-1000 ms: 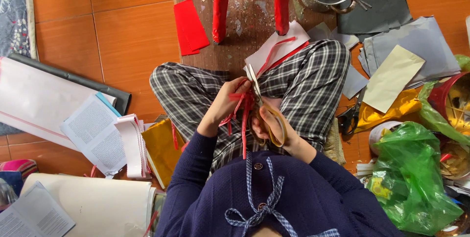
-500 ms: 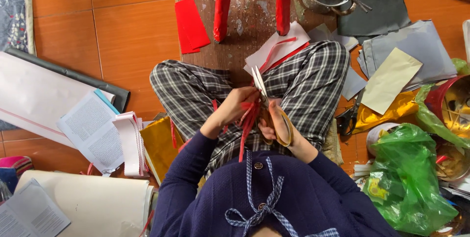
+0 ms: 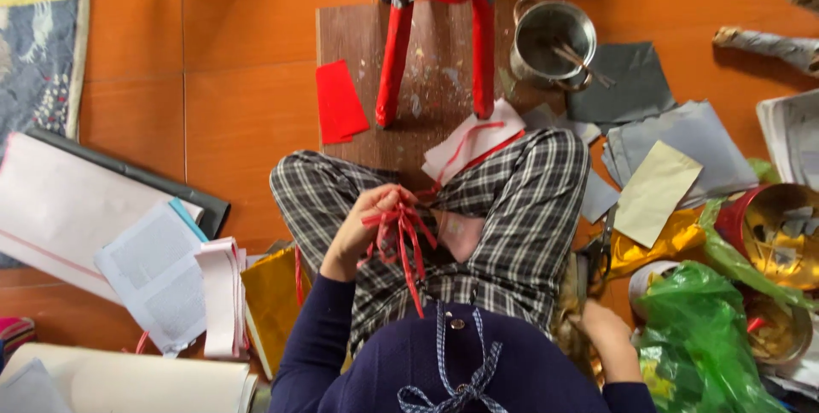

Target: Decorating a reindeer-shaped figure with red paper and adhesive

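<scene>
My left hand (image 3: 368, 227) is raised over my lap and pinches a bunch of thin red paper strips (image 3: 404, 247), which dangle down across my checked trousers. My right hand (image 3: 602, 332) is lowered beside my right hip, close to the floor and next to a green plastic bag (image 3: 695, 336). Its fingers are partly hidden, so I cannot make out whether it holds anything. A red paper-covered figure (image 3: 435, 3) stands on a brown board (image 3: 350, 46) in front of my knees. White paper with red strips (image 3: 473, 140) lies on my right knee.
A red card (image 3: 339, 101) lies on the board. A metal pot (image 3: 553, 42) with sticks stands beyond it, beside grey sheets (image 3: 674, 140) and a cream sheet (image 3: 657, 191). Dark scissors (image 3: 597, 251) and gold foil (image 3: 661, 242) lie right. Papers (image 3: 153, 264) and a yellow book (image 3: 273, 302) lie left.
The scissors have left the strips. My right hand has dropped from my lap to beside my right hip. My left hand still holds the red strips. The view has tilted forward.
</scene>
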